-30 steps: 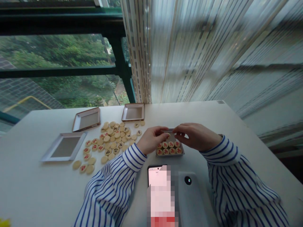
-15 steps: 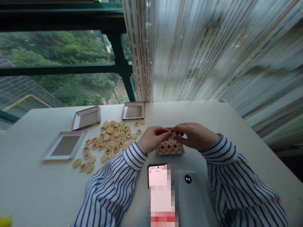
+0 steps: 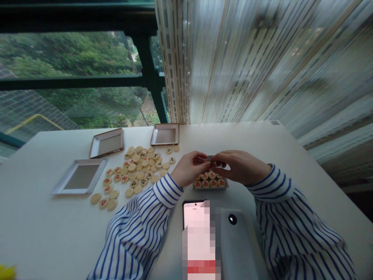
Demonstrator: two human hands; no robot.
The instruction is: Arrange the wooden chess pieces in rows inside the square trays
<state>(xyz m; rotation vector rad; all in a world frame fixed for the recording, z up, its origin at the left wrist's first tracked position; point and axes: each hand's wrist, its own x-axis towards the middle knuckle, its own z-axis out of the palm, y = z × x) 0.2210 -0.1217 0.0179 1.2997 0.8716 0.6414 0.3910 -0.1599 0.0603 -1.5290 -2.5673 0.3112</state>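
Note:
My left hand (image 3: 192, 168) and my right hand (image 3: 237, 166) meet at the fingertips over the far part of a small open box (image 3: 210, 189). The fingers of both hands are closed in a pinch; anything between them is too small and hidden to make out. Round Chinese chess pieces (image 3: 213, 182) with red characters lie face up in rows in the near part of the box. My fingers cover its far rows. Left of my left hand spreads a loose pile of pale wooden Chinese chess pieces (image 3: 140, 168), some blank side up, others showing red or black characters.
Two brown-edged trays (image 3: 107, 142) (image 3: 164, 134) stand near the table's back edge, and a white-rimmed tray (image 3: 79, 176) lies at left. A lit phone (image 3: 194, 217) and a grey device with a round display (image 3: 237, 241) lie in front of the box. Behind hang curtains (image 3: 221, 77).
My hands stay pinched together over the box, with only slight finger movement. The whole view has shifted a little; the pile and trays keep their places.

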